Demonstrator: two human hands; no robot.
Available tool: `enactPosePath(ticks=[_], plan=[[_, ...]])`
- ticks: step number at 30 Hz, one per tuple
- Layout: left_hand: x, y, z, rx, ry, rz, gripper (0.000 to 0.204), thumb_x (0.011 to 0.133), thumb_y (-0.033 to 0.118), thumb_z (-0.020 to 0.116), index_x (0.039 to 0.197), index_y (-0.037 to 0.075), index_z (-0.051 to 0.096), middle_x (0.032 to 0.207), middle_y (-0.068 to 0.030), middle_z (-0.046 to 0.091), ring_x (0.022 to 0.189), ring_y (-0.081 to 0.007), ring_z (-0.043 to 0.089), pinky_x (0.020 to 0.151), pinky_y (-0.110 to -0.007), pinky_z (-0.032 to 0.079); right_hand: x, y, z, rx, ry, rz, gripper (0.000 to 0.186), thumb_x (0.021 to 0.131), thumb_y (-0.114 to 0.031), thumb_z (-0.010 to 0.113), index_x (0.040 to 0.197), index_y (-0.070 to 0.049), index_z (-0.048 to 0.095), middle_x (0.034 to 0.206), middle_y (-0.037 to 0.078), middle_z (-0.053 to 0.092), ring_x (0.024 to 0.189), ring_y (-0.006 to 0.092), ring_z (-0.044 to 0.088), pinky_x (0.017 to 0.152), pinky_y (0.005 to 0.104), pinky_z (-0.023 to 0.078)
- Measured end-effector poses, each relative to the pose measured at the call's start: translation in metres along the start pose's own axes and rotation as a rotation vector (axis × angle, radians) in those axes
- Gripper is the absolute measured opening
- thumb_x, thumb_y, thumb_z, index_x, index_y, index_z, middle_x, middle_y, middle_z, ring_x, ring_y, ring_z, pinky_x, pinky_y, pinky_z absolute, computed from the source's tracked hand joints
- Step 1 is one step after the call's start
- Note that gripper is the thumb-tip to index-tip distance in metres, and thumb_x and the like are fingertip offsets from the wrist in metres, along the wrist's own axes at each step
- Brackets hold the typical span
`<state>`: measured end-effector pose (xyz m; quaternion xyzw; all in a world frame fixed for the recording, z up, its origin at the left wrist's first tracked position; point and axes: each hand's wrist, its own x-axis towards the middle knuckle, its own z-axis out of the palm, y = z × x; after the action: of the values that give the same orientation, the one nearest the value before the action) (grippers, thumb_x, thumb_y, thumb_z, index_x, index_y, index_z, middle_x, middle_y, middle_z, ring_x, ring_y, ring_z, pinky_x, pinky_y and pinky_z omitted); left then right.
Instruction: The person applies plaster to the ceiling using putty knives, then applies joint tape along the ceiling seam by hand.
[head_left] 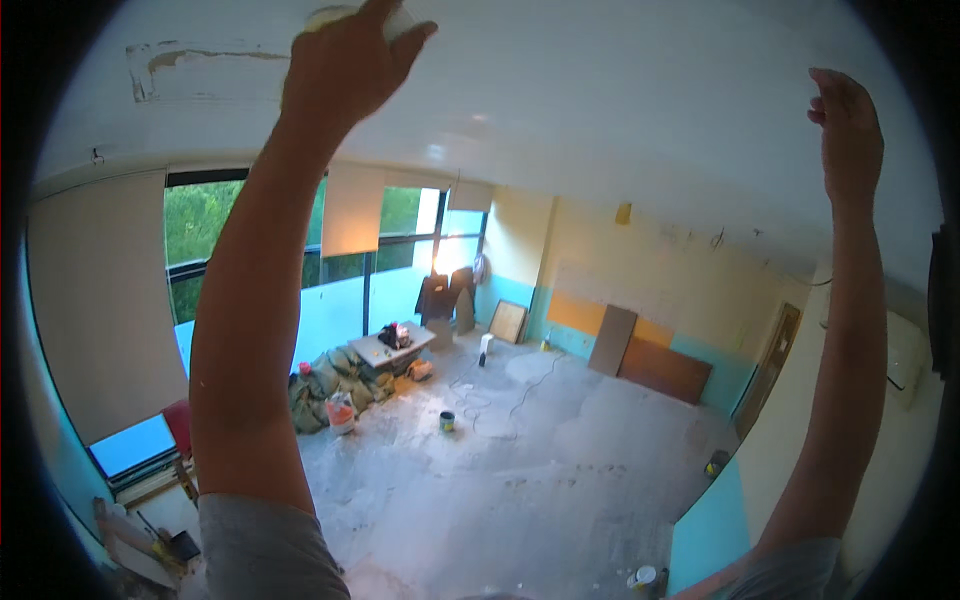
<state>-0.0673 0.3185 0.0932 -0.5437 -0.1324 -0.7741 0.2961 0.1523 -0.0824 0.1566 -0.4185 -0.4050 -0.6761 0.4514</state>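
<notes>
Both my arms are raised toward the white ceiling (560,80). My left hand (345,70) is up against it at the top edge of the view, thumb out to the side. Behind its fingers shows part of a pale, yellowish thing with a rounded edge (328,15), held against the ceiling; most of it is hidden by the hand. Left of this hand, a rectangular patch outline (150,60) with brown, scraped marks runs along the ceiling. My right hand (848,130) is lifted at the far right, fingers loosely bent and slightly apart, nothing visible in them.
Far below lies a dusty grey floor (540,480). Stuffed sacks (335,385) and a low table (365,348) stand by the windows. A small bucket (447,421) sits mid-floor near a loose cable (535,385). Brown boards (665,372) lean on the far wall. Wires hang from the ceiling.
</notes>
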Motion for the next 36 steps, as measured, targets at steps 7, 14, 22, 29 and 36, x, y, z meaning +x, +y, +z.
enactPosePath(ticks=[7,14,22,29,36], plan=[[-0.213,0.111,-0.041,-0.726,-0.842,-0.324,0.045,0.093,0.044,0.056,0.124,0.012,0.061,0.109,-0.0199,0.067,0.099,-0.0356,0.066,0.090,-0.042,0.050,-0.164,0.088,-0.042,0.233,-0.527,0.483,0.021,0.090,-0.026,0.065,0.102,-0.008,0.061,0.090,0.002,0.061,0.076,0.0098,0.055,0.072,0.0263,0.049],[-0.459,0.216,-0.127,-1.131,-1.596,-1.256,0.045,0.093,0.036,0.064,0.127,0.007,0.061,0.105,-0.0088,0.067,0.091,-0.0139,0.062,0.080,-0.030,0.051,-0.505,0.098,-0.095,0.679,-0.398,1.685,0.037,0.094,-0.044,0.060,0.102,-0.008,0.058,0.097,0.010,0.064,0.082,0.0168,0.058,0.077,0.0333,0.052],[-0.549,0.296,-0.229,-0.999,-1.759,-1.593,0.051,0.095,0.039,0.059,0.130,0.001,0.057,0.109,-0.0169,0.067,0.095,-0.0209,0.064,0.084,-0.032,0.051,-0.681,-0.108,-0.176,0.723,-0.895,2.591,0.074,0.090,-0.064,0.053,0.130,-0.002,0.050,0.116,0.014,0.058,0.075,0.0224,0.061,0.073,0.0394,0.054],[-0.535,0.321,-0.245,-1.209,-1.730,-1.922,0.052,0.100,0.031,0.051,0.142,0.003,0.041,0.114,-0.0176,0.062,0.099,-0.0204,0.061,0.083,-0.032,0.050,-0.633,-0.108,-0.186,0.625,-1.076,2.268,0.053,0.093,-0.033,0.063,0.133,0.000,0.049,0.113,0.012,0.060,0.081,0.0176,0.064,0.072,0.0328,0.058],[-0.500,0.335,-0.257,-1.105,-1.921,-1.791,0.061,0.098,0.027,0.054,0.149,0.004,0.029,0.115,-0.0177,0.063,0.098,-0.0213,0.062,0.083,-0.030,0.050,-0.626,-0.106,-0.192,0.671,-1.030,2.198,0.065,0.086,-0.025,0.073,0.138,0.001,0.043,0.125,0.016,0.057,0.104,0.0256,0.063,0.076,0.0378,0.059]])
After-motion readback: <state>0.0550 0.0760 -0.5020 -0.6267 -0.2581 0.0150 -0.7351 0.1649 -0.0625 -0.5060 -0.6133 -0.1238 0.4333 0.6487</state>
